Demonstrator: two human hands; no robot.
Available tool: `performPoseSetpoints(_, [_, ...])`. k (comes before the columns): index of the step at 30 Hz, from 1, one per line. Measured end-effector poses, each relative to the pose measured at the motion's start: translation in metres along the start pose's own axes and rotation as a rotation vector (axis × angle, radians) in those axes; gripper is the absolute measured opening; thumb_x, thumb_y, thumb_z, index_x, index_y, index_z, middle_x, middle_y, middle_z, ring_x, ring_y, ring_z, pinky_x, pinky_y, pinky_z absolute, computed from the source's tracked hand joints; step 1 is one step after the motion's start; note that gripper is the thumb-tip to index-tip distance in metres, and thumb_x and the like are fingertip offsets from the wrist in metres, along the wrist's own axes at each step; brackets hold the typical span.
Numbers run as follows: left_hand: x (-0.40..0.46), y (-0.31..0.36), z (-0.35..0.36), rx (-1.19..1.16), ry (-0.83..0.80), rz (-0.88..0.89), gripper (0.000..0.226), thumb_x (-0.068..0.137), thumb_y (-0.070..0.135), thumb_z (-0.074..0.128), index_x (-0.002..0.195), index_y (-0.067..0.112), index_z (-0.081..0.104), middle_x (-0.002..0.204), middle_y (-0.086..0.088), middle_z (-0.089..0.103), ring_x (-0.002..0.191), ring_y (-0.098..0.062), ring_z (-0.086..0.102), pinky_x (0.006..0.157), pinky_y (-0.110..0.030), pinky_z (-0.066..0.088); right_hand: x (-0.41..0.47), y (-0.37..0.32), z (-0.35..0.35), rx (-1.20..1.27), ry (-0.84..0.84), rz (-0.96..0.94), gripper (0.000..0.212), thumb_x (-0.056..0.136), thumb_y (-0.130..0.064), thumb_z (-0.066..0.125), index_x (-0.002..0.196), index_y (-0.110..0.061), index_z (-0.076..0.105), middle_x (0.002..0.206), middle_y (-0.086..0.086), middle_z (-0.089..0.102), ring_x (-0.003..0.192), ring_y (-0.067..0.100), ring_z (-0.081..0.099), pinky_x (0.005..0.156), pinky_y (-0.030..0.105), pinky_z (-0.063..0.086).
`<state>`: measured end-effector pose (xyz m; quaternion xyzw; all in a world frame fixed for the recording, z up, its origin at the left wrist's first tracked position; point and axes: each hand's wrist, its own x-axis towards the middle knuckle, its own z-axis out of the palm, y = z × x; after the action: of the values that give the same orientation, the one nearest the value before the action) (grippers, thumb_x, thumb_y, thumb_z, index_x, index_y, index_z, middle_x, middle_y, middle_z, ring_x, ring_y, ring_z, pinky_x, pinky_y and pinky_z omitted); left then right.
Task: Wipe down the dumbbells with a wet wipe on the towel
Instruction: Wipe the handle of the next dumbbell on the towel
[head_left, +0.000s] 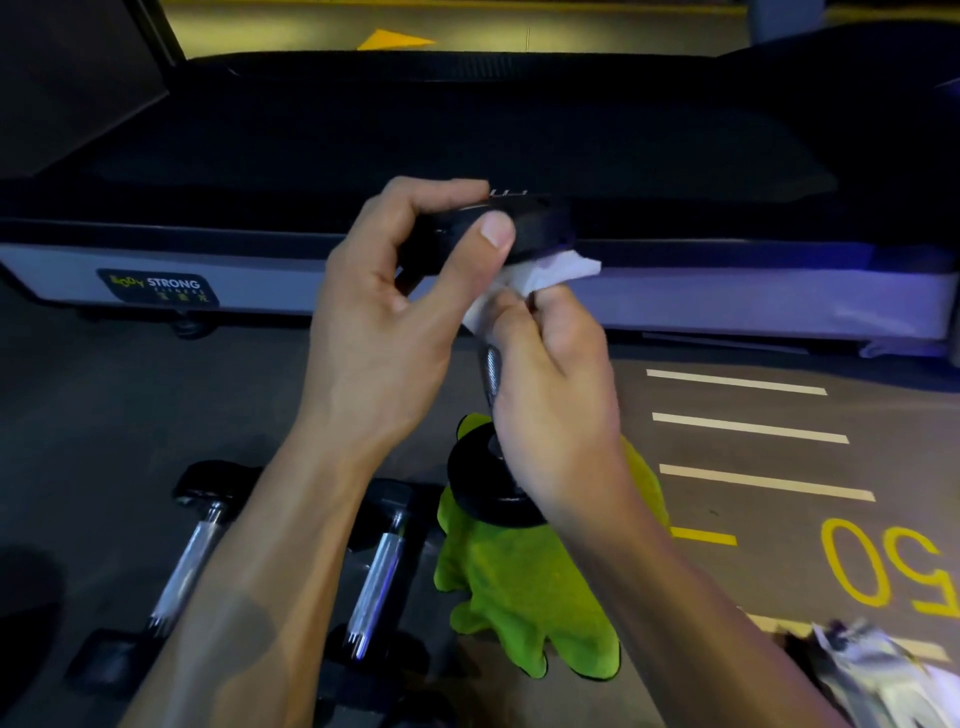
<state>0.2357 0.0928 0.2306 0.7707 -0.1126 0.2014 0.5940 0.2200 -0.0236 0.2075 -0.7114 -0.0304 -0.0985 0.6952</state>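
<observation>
A black dumbbell (540, 228) stands upright, its lower head on a bright green towel (524, 597) spread on the floor. My left hand (384, 312) grips the dumbbell's upper head between thumb and fingers. My right hand (556, 384) pinches a white wet wipe (535, 275) and holds it against the underside of that upper head, just above the chrome handle. My right hand hides much of the handle.
Two more dumbbells (192, 561) (379, 566) with chrome handles lie on the floor left of the towel. A treadmill deck (156, 288) runs across the back. A crumpled wipe packet (878, 670) lies at lower right. Painted lines and yellow numbers mark the floor to the right.
</observation>
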Motion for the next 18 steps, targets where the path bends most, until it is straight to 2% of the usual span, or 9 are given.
performPoseSetpoints(2, [-0.002,0.002,0.001,-0.008,0.001,0.007,0.019,0.102,0.033,0.069,0.120,0.026,0.070,0.106,0.011,0.068,0.096,0.001,0.062,0.090,-0.021,0.046,0.007,0.000,0.002,-0.053,0.030,0.019,0.029,0.106,-0.020,0.046,0.085,-0.009,0.062,0.072,-0.005,0.067,0.066,0.001,0.055,0.064,0.024,0.045])
performPoseSetpoints(4, [-0.002,0.003,0.003,-0.029,-0.008,0.010,0.019,0.100,0.032,0.071,0.117,0.026,0.071,0.110,0.002,0.071,0.100,-0.004,0.065,0.092,-0.027,0.049,0.013,-0.001,0.003,-0.020,0.067,0.025,0.031,0.094,-0.023,0.044,0.072,-0.016,0.065,0.062,-0.016,0.064,0.061,-0.002,0.055,0.060,0.014,0.041])
performPoseSetpoints(6, [-0.003,0.005,0.004,-0.064,-0.032,0.014,0.019,0.097,0.030,0.073,0.116,0.026,0.071,0.113,-0.006,0.072,0.097,-0.008,0.068,0.090,-0.028,0.052,0.017,-0.004,0.000,0.118,0.047,0.108,0.041,0.089,-0.022,0.043,0.052,-0.021,0.061,0.048,-0.013,0.056,0.050,0.002,0.049,0.057,0.020,0.040])
performPoseSetpoints(8, [-0.004,0.007,0.005,-0.106,-0.079,0.024,0.021,0.097,0.025,0.075,0.117,0.021,0.071,0.112,-0.016,0.069,0.077,-0.016,0.071,0.076,-0.029,0.056,0.023,-0.006,-0.003,0.519,-0.050,0.271,0.044,0.099,-0.017,0.038,0.059,-0.019,0.056,0.048,-0.003,0.052,0.048,0.014,0.046,0.052,0.030,0.033])
performPoseSetpoints(10, [-0.005,0.009,0.006,-0.138,-0.116,0.048,0.024,0.097,0.022,0.076,0.120,0.017,0.071,0.116,-0.022,0.066,0.061,-0.032,0.068,0.063,-0.040,0.060,0.030,-0.002,-0.009,0.756,-0.148,0.356,0.034,0.102,-0.019,0.032,0.074,-0.012,0.050,0.056,0.005,0.046,0.052,0.018,0.042,0.053,0.033,0.025])
performPoseSetpoints(12, [-0.005,0.010,0.009,-0.139,-0.115,0.051,0.025,0.095,0.025,0.077,0.119,0.019,0.072,0.123,-0.017,0.067,0.068,-0.031,0.069,0.064,-0.044,0.061,0.030,0.006,-0.014,0.806,-0.149,0.366,0.024,0.097,-0.026,0.040,0.080,-0.013,0.051,0.062,0.006,0.048,0.056,0.019,0.045,0.055,0.034,0.029])
performPoseSetpoints(15, [0.000,0.008,0.009,-0.071,-0.077,0.021,0.024,0.095,0.032,0.076,0.118,0.024,0.073,0.117,-0.004,0.072,0.097,-0.011,0.068,0.089,-0.035,0.054,0.018,0.016,-0.012,0.515,-0.018,0.174,0.019,0.094,-0.023,0.051,0.079,-0.017,0.059,0.076,0.006,0.062,0.075,0.023,0.060,0.073,0.043,0.049])
performPoseSetpoints(16, [0.002,0.007,0.009,-0.054,-0.068,0.016,0.023,0.097,0.032,0.075,0.118,0.024,0.073,0.116,-0.002,0.072,0.101,-0.008,0.067,0.092,-0.031,0.051,0.013,0.017,-0.009,0.371,0.017,0.093,0.019,0.100,-0.021,0.051,0.087,-0.016,0.064,0.083,0.002,0.066,0.083,0.015,0.063,0.082,0.037,0.052])
performPoseSetpoints(18, [0.001,0.008,0.011,-0.039,-0.072,0.025,0.023,0.098,0.031,0.073,0.119,0.023,0.072,0.119,-0.005,0.072,0.107,-0.009,0.068,0.094,-0.029,0.051,0.006,0.018,-0.002,0.153,0.060,-0.046,0.009,0.105,-0.013,0.052,0.102,-0.013,0.061,0.089,-0.008,0.068,0.083,-0.002,0.063,0.079,0.019,0.051])
